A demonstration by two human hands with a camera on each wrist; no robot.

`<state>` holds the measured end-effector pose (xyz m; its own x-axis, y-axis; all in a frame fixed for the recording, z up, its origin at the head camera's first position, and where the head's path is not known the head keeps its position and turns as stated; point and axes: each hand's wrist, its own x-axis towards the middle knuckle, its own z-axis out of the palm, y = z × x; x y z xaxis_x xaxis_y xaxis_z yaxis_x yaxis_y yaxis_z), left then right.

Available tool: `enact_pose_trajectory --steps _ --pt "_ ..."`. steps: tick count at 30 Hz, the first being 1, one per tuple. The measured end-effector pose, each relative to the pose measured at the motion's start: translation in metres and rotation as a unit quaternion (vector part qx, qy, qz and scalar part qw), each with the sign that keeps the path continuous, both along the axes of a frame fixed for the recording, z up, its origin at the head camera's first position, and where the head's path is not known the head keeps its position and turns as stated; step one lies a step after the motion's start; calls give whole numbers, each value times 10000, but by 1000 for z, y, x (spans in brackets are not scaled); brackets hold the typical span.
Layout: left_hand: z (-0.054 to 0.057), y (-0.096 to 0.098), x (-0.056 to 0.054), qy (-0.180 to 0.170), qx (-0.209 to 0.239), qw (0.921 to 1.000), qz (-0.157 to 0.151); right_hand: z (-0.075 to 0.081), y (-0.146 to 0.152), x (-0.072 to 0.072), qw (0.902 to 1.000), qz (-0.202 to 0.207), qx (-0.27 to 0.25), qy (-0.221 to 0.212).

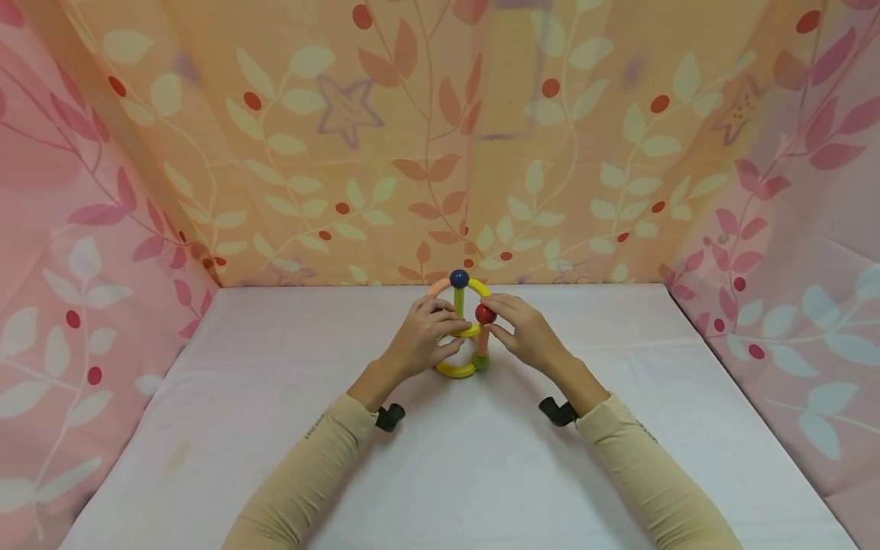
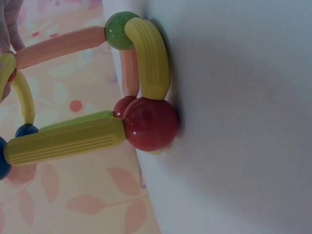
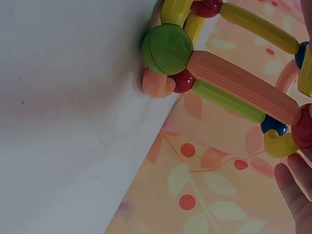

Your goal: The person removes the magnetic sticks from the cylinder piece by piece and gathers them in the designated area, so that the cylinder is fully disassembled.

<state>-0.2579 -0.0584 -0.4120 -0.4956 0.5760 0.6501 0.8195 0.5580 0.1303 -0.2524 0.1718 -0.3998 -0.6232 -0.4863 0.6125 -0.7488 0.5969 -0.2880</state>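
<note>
A toy frame of coloured sticks and balls stands upright on the table, with curved sticks joining the balls in an upper and a lower ring. My left hand [image 1: 429, 336] is at its upper front left, fingers over and thumb below a yellow curved stick [image 1: 470, 331]. Part of the upper ring is hidden behind that hand. On the right, my right hand [image 1: 525, 328] holds a red ball [image 1: 485, 314] between thumb and fingers. A peach stick [image 3: 243, 87] runs from this ball down to a green ball [image 3: 168, 48]. A blue ball [image 1: 459, 279] tops the rear upright.
The white-covered table [image 1: 309, 321] extends around the toy. A patterned cloth [image 1: 426, 137] hangs behind it, with pink patterned cloths at both sides. Black wrist mounts [image 1: 390, 418] show beneath the wrists.
</note>
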Motion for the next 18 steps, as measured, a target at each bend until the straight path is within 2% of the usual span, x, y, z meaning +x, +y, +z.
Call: enact_pose_trajectory --steps 18 --pt "0 0 0 -150 278 9995 -98 2 -1 1 10000 -11 25 0"
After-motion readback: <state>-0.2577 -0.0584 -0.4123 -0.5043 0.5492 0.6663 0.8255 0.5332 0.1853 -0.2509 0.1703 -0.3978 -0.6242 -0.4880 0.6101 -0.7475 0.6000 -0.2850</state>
